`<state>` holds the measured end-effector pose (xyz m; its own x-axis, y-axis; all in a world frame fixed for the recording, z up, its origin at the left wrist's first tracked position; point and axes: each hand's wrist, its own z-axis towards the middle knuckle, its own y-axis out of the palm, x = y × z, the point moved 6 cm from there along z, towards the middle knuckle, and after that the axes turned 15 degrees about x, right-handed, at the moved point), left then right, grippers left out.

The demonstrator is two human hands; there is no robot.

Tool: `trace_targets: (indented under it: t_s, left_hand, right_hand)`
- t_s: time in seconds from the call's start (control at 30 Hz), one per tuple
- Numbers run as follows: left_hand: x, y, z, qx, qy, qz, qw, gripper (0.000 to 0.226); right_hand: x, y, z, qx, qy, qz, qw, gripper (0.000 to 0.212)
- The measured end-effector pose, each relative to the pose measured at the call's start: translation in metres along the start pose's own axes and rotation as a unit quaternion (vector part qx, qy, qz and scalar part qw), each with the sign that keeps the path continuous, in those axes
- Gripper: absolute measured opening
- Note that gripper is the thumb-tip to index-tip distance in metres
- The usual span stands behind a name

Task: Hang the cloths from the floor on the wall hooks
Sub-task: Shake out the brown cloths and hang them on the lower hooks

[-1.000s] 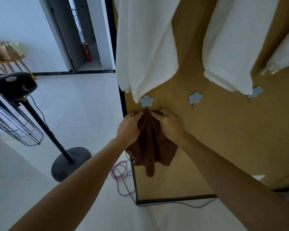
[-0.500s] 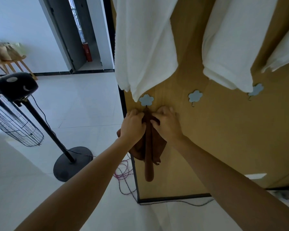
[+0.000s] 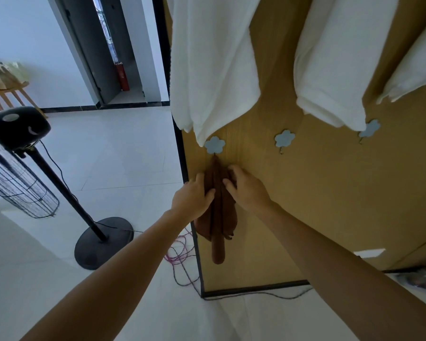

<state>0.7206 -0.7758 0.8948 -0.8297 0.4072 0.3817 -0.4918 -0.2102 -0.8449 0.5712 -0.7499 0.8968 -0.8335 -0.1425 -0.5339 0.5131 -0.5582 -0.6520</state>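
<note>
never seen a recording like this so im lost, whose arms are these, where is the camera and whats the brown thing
There is no machine here. A person wears one wide-angle camera on the head, looking forward and down, so the two arms are their own. That is the only view. A brown cloth hangs from a flower-shaped hook on a wooden panel. The left hand and right hand grip the cloth from either side, fingers curled on its folds. White towels hang higher up, a second hook beside it is bare, and a fan stands on the floor to the left.
</note>
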Motion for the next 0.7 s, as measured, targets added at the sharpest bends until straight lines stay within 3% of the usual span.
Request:
trace_targets:
  t_s: [0.1,0.33,0.57,0.7]
  left_hand:
    - [-0.001,-0.008,-0.003,0.051,0.058,0.037,0.996,0.042]
    - [-0.007,-0.027,-0.014,0.143,0.175,0.117,0.967,0.052]
    - [-0.026,-0.030,-0.024,0.083,0.184,0.175,0.964,0.075]
    - [-0.033,-0.038,-0.035,0.090,0.181,0.190,0.961,0.078]
  right_hand:
    - [-0.006,-0.007,-0.004,0.035,-0.012,-0.018,0.999,0.041]
    - [-0.018,-0.015,-0.015,0.037,0.002,-0.081,0.996,0.056]
    - [-0.038,-0.021,-0.034,0.040,0.010,-0.151,0.988,0.068]
    - [-0.049,-0.025,-0.048,0.035,-0.015,-0.187,0.982,0.075]
